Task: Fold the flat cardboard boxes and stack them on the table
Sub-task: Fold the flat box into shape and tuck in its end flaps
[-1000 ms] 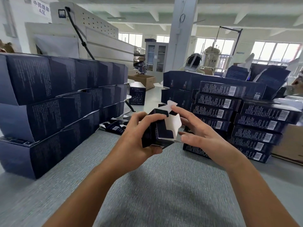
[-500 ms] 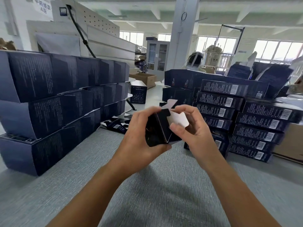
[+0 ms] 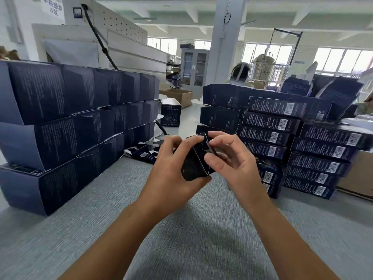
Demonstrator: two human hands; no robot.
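Note:
A small dark blue cardboard box (image 3: 193,164) is held in the air over the grey table (image 3: 181,229), end towards me. My left hand (image 3: 171,168) grips its body, thumb underneath and fingers over the top. My right hand (image 3: 232,158) pinches an end flap of the box between thumb and forefinger. The flap lies nearly folded in against the box end. Most of the box is hidden behind my hands.
Folded dark blue boxes stand in a three-row wall on the left (image 3: 70,122) and in stacks on the right (image 3: 292,142). Flat box blanks (image 3: 143,152) lie between them. A single upright box (image 3: 170,115) and a brown carton (image 3: 179,97) sit farther back. A white pillar (image 3: 226,43) rises behind.
The white inside of the end flap was showing a second ago. My right hand has closed on the flap and pushed it in towards the box end.

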